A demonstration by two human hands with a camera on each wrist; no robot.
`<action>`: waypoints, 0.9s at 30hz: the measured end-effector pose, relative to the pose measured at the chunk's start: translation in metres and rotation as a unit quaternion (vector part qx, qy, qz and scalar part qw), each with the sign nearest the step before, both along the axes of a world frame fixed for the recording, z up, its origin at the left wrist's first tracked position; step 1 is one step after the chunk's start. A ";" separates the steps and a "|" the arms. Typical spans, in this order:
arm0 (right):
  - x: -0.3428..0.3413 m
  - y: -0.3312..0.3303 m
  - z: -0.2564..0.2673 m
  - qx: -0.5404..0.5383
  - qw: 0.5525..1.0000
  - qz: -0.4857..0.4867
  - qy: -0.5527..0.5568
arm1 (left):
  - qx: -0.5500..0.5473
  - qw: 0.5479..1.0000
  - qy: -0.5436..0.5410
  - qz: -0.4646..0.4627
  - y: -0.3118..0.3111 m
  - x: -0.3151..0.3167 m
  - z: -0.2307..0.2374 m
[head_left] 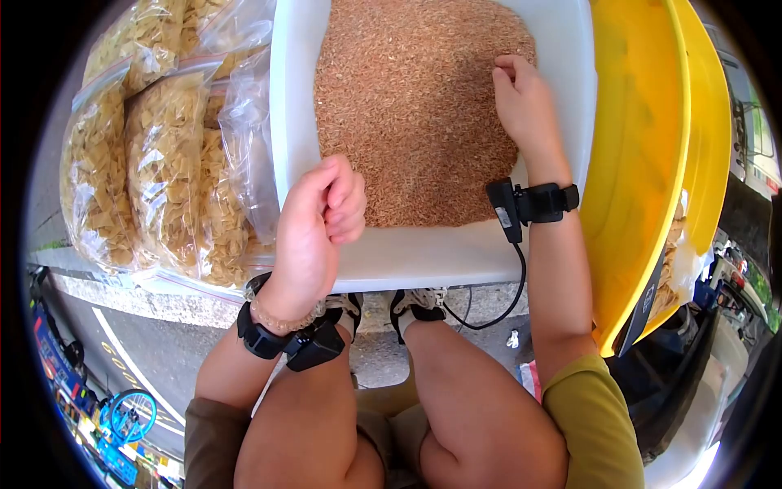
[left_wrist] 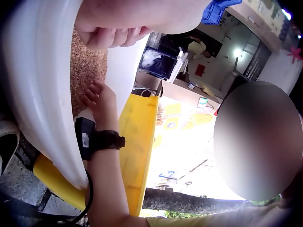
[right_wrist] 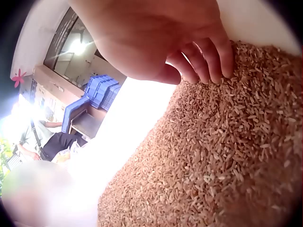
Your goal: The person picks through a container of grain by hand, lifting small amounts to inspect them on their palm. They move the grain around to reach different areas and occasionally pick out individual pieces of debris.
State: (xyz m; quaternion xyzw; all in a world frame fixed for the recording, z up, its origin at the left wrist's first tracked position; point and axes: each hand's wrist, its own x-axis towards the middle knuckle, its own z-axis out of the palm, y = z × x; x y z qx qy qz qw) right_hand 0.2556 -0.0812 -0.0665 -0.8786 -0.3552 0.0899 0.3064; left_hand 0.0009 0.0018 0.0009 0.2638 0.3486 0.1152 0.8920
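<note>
Reddish-brown grains lie in a deep white tub. Over the tub's near left part, my left hand has its fingers curled towards the palm, with nothing visible in them. My right hand is at the right side of the grains. Its fingers are loosely bent, and in the right wrist view their tips are at the surface of the grains. Nothing is seen held in it.
Clear bags of pale flakes lie left of the tub. A yellow container stands against its right side. A black cable hangs from the right wrist's camera. Blue crates and a seated person are in the background.
</note>
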 end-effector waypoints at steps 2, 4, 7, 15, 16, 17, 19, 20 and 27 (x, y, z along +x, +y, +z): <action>0.001 0.002 -0.003 0.013 1.000 0.002 0.013 | 0.000 1.000 -0.002 -0.001 -0.001 -0.001 0.000; 0.001 0.002 0.000 0.006 0.999 -0.007 0.035 | -0.007 1.000 -0.001 -0.004 0.000 -0.001 -0.001; 0.000 0.002 0.005 0.002 0.999 -0.010 0.043 | -0.022 1.000 0.008 -0.005 0.000 0.001 0.000; 0.002 0.001 -0.006 0.011 0.997 -0.014 0.079 | -0.033 0.999 -0.002 -0.002 0.000 0.000 -0.001; 0.002 0.001 -0.005 0.005 0.998 0.000 0.064 | -0.027 1.000 0.001 0.007 -0.001 0.001 -0.001; 0.001 0.000 -0.004 -0.001 0.999 0.014 0.047 | -0.031 0.999 0.007 0.005 -0.001 0.003 0.000; -0.001 0.000 -0.004 -0.010 0.999 0.012 0.052 | -0.020 0.999 0.025 0.024 -0.002 0.005 0.003; 0.000 0.000 -0.004 -0.012 0.999 0.012 0.049 | -0.020 0.999 0.025 0.023 -0.003 0.005 0.001; -0.002 0.005 0.005 -0.033 0.997 -0.014 0.063 | -0.041 0.999 0.007 0.001 0.001 0.006 0.004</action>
